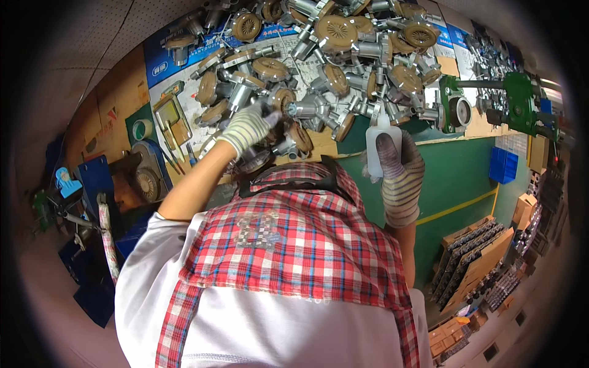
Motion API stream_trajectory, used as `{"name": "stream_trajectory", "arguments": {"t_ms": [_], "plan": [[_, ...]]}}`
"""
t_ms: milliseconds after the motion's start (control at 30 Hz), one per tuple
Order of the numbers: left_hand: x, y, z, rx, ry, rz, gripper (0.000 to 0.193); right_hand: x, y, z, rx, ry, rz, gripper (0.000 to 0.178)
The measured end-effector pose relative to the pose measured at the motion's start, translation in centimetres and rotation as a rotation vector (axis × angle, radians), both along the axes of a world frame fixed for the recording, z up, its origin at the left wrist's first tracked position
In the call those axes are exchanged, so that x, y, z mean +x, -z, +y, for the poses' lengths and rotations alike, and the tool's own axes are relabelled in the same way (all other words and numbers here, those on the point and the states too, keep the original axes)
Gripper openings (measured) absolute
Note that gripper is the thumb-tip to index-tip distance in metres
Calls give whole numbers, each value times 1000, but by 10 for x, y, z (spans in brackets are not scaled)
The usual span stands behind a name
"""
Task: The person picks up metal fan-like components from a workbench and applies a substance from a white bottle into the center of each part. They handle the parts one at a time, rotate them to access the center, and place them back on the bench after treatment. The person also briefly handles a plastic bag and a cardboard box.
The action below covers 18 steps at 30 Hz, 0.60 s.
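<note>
My left hand (248, 129), in a white glove with yellowish stripes, reaches into a heap of metal parts on the bench. Its fingers are curled at a silver metal part with a round brown disc (282, 98), and the fingertips are partly hidden there. A silver cylindrical part (307, 110) lies just right of those fingertips. In my right hand (402, 178), gloved with a dirty striped glove, a translucent white squeeze bottle (372, 153) stands upright, nozzle up. The thumb lies across its front.
Several similar metal parts (337, 34) with brown discs cover the bench. A tape roll (142, 129) and a yellowish tray (169, 119) lie at left. Green metal fixtures (520, 104) stand at right. A blue bin (503, 164) and stacked cardboard with parts (472, 264) are beyond the green surface.
</note>
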<state>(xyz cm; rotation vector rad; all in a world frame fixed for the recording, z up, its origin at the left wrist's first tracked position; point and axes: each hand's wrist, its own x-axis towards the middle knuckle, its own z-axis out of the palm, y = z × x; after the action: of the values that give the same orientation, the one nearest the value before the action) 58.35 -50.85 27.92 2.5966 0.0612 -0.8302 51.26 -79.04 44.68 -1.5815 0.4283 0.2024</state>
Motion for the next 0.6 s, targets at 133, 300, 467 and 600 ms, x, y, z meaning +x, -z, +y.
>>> {"name": "stream_trajectory", "arguments": {"t_ms": [133, 300, 467, 600], "plan": [[-23, -8, -66, 78, 92, -508, 46, 6, 5, -31, 5, -37, -32, 45], [7, 81, -116, 582, 619, -548, 26, 15, 6, -70, 2, -121, -4, 46], [32, 82, -126, 544, 494, -359, 19, 10, 6, -99, 44, -109, -52, 43], [6, 7, -109, 50, 63, -329, 45, 10, 13, -114, 109, -106, -72, 39]]}}
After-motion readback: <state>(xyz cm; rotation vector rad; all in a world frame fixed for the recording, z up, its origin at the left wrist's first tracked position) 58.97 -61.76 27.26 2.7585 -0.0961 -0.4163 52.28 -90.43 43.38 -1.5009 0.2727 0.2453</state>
